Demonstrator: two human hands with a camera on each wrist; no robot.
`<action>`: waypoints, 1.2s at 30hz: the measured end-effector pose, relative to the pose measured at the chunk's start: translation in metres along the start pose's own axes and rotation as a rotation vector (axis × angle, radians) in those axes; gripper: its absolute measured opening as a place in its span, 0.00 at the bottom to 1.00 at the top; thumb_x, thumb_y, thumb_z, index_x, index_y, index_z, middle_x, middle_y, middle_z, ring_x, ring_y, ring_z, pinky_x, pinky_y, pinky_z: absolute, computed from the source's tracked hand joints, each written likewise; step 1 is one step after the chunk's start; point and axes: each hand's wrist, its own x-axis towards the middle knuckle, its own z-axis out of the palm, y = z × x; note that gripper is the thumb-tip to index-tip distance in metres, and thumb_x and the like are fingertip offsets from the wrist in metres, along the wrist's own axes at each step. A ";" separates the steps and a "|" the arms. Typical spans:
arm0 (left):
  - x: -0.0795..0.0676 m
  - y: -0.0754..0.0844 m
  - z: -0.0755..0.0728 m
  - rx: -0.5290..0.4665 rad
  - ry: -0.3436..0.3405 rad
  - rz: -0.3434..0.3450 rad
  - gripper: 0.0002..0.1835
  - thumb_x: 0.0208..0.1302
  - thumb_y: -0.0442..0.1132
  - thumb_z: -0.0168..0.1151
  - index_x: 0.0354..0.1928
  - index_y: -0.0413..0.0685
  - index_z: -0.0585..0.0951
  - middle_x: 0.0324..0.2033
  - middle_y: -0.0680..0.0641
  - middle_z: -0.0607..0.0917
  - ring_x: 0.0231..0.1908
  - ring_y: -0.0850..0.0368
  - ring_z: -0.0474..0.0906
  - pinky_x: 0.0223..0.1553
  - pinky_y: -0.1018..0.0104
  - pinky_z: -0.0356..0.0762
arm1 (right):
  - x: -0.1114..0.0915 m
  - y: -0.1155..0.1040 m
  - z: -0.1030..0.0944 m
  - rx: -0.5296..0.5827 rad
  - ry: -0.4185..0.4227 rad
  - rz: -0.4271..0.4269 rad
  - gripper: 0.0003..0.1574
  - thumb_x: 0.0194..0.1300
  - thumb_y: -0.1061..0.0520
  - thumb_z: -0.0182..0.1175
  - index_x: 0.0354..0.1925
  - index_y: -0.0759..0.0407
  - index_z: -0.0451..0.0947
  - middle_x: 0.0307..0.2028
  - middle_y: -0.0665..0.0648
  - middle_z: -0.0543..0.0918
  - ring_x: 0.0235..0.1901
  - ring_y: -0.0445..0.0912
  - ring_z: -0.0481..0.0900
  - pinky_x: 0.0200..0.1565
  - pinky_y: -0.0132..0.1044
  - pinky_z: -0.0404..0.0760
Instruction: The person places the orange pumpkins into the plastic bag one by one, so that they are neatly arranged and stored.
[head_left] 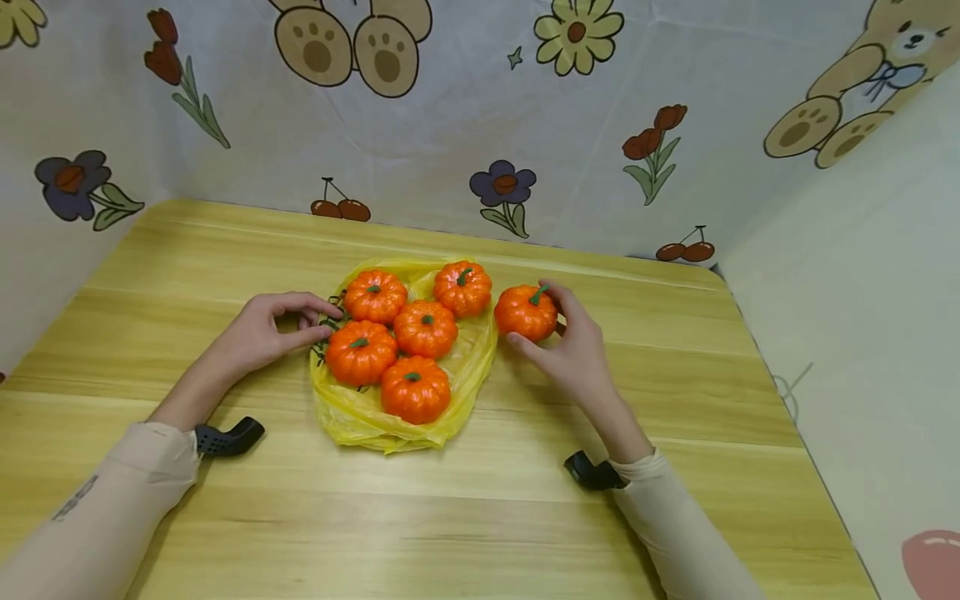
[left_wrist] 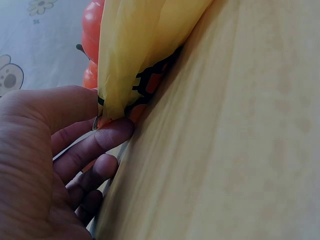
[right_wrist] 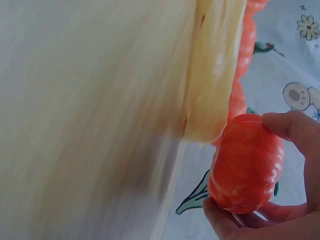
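Observation:
At the table's middle lies a yellow plastic bag with black print, its sides folded down low. Several small orange toy pumpkins with green stems sit in it. My left hand is at the bag's left edge. In the left wrist view, its thumb and a finger pinch the yellow film. Just right of the bag, my right hand grips one more toy pumpkin between thumb and fingers, stem up. The right wrist view shows this pumpkin held close beside the bag's wall.
The light wooden table reaches back to a pale cloth printed with bears and flowers. A pale wall borders the table on the right. Each wrist wears a black camera mount, such as the one on the left wrist.

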 end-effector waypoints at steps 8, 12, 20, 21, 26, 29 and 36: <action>-0.002 0.001 -0.002 0.005 0.000 0.011 0.11 0.68 0.35 0.73 0.51 0.54 0.90 0.33 0.50 0.85 0.33 0.59 0.77 0.41 0.73 0.73 | -0.008 -0.018 0.015 0.050 -0.074 -0.039 0.50 0.58 0.53 0.81 0.72 0.61 0.68 0.68 0.57 0.77 0.69 0.53 0.75 0.67 0.52 0.77; -0.002 0.002 -0.003 0.015 0.001 0.018 0.12 0.68 0.35 0.73 0.51 0.54 0.90 0.33 0.50 0.85 0.33 0.59 0.76 0.41 0.73 0.72 | -0.010 -0.023 0.023 0.051 -0.124 -0.066 0.50 0.58 0.50 0.81 0.71 0.59 0.70 0.66 0.56 0.78 0.68 0.51 0.76 0.67 0.49 0.78; 0.000 0.000 -0.002 0.010 -0.014 0.031 0.12 0.68 0.35 0.73 0.52 0.53 0.90 0.34 0.49 0.85 0.34 0.59 0.76 0.42 0.73 0.71 | -0.012 -0.025 0.024 0.037 -0.176 -0.068 0.49 0.55 0.50 0.82 0.71 0.56 0.72 0.63 0.55 0.81 0.58 0.52 0.83 0.53 0.45 0.87; 0.000 -0.001 -0.002 0.012 -0.015 0.037 0.12 0.68 0.35 0.73 0.52 0.52 0.90 0.34 0.49 0.85 0.34 0.59 0.76 0.42 0.73 0.71 | -0.012 -0.025 0.023 0.037 -0.186 -0.061 0.49 0.55 0.49 0.82 0.71 0.55 0.72 0.62 0.54 0.81 0.58 0.52 0.83 0.51 0.44 0.88; -0.001 -0.002 -0.002 0.005 -0.011 0.038 0.13 0.67 0.34 0.73 0.52 0.52 0.90 0.34 0.49 0.85 0.35 0.59 0.76 0.41 0.73 0.70 | -0.013 -0.025 0.020 0.048 -0.257 -0.036 0.47 0.54 0.46 0.83 0.68 0.50 0.74 0.62 0.51 0.81 0.57 0.51 0.83 0.50 0.42 0.88; 0.000 -0.002 -0.002 0.007 -0.012 0.033 0.13 0.68 0.33 0.73 0.53 0.52 0.90 0.35 0.49 0.85 0.35 0.59 0.76 0.42 0.72 0.70 | -0.013 -0.023 0.020 0.058 -0.301 -0.029 0.46 0.55 0.46 0.83 0.68 0.47 0.75 0.64 0.51 0.80 0.57 0.51 0.85 0.54 0.44 0.87; 0.000 -0.001 -0.002 0.000 0.000 0.001 0.13 0.66 0.32 0.73 0.51 0.52 0.90 0.34 0.50 0.85 0.34 0.59 0.76 0.41 0.73 0.70 | -0.010 -0.015 0.018 0.006 -0.377 -0.133 0.47 0.55 0.44 0.83 0.69 0.45 0.74 0.62 0.50 0.83 0.49 0.47 0.89 0.52 0.43 0.87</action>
